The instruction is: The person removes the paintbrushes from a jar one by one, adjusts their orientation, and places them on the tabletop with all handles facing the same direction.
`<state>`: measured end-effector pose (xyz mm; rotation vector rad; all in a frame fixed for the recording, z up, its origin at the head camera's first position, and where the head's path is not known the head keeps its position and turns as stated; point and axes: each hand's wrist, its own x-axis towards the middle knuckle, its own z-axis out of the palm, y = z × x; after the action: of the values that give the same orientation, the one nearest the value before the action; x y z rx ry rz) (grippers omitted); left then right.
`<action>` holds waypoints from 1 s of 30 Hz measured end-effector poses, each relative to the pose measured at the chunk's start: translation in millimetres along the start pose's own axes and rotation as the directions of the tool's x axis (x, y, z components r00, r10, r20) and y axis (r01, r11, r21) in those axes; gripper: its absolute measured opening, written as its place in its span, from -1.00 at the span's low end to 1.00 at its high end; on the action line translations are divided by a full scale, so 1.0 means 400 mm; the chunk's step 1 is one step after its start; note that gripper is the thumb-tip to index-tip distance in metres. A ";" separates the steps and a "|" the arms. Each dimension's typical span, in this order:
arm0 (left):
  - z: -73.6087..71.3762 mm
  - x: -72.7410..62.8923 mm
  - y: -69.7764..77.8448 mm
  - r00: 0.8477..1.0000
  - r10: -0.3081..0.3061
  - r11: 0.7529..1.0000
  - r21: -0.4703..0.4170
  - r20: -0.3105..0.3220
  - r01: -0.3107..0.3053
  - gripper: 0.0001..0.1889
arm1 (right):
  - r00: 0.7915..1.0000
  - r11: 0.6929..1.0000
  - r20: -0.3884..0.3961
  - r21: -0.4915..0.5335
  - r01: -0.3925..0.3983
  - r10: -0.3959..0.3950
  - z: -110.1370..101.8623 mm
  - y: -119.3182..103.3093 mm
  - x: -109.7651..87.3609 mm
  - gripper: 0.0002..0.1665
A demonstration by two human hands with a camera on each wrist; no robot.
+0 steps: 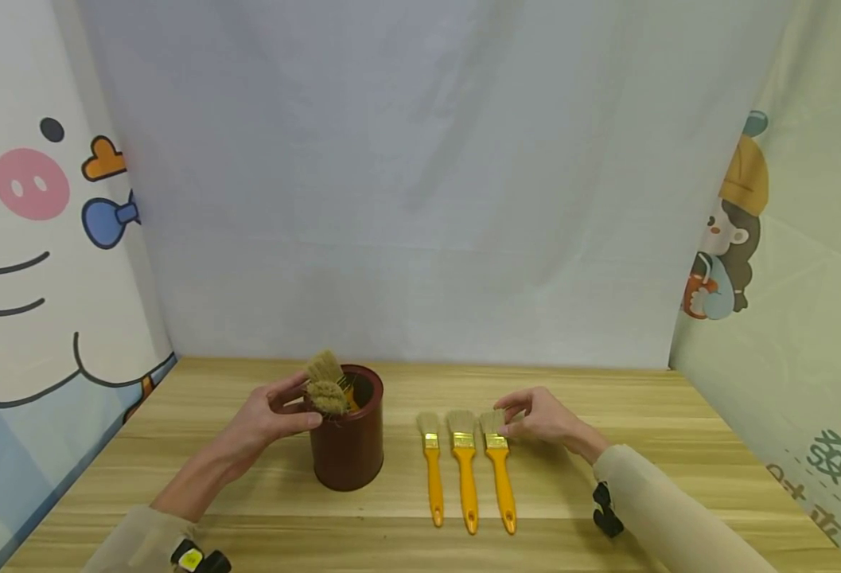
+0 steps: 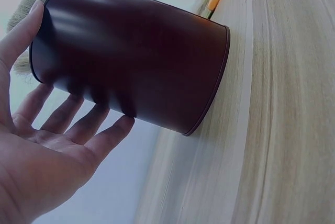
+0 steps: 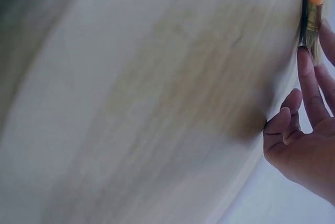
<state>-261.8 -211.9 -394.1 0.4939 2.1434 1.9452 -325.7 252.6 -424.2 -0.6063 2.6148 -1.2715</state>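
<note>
My left hand (image 1: pixel 277 415) holds an upright dark red-brown cylindrical pot (image 1: pixel 348 454) near its top; in the left wrist view the fingertips touch the pot's side (image 2: pixel 136 62) and the thumb lies by its rim. Paintbrushes stand in the pot with their bristles (image 1: pixel 325 396) up; their handles are mostly hidden inside. My right hand (image 1: pixel 540 415) is at the bristles of the rightmost paintbrush (image 1: pixel 500 485) lying flat on the table. The right wrist view shows extended fingers touching that brush's bristle end (image 3: pixel 313 46), with the thumb beside it.
Two more yellow-handled paintbrushes, a narrow one (image 1: pixel 434 481) and a wider one (image 1: pixel 466 485), lie alongside, handles toward me. A wooden table (image 1: pixel 248 517) carries everything. A pale curtain (image 1: pixel 420 199) hangs behind; printed cartoon sheets (image 1: pixel 26 318) hang at the sides.
</note>
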 end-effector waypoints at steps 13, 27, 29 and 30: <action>-0.001 0.001 -0.002 1.000 0.002 1.000 -0.009 0.001 -0.002 -0.01 | 1.000 1.000 0.003 -0.003 -0.001 0.001 -0.002 -0.006 0.002 -0.49; -0.003 0.001 -0.001 1.000 -0.003 1.000 -0.012 0.002 0.003 -0.02 | 1.000 1.000 0.006 0.016 -0.001 0.001 -0.004 -0.003 0.002 -0.49; -0.003 0.001 -0.001 1.000 -0.001 1.000 -0.014 0.006 0.001 -0.02 | 1.000 1.000 0.006 0.014 0.000 0.000 -0.003 -0.004 0.001 -0.49; -0.002 0.001 -0.001 1.000 0.000 1.000 -0.015 0.005 0.000 -0.02 | 1.000 1.000 0.006 0.013 0.000 0.000 -0.003 -0.004 0.001 -0.49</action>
<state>-262.4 -212.7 -394.2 0.4958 2.1245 1.9560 -325.9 252.5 -422.1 -0.6070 2.5998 -1.2837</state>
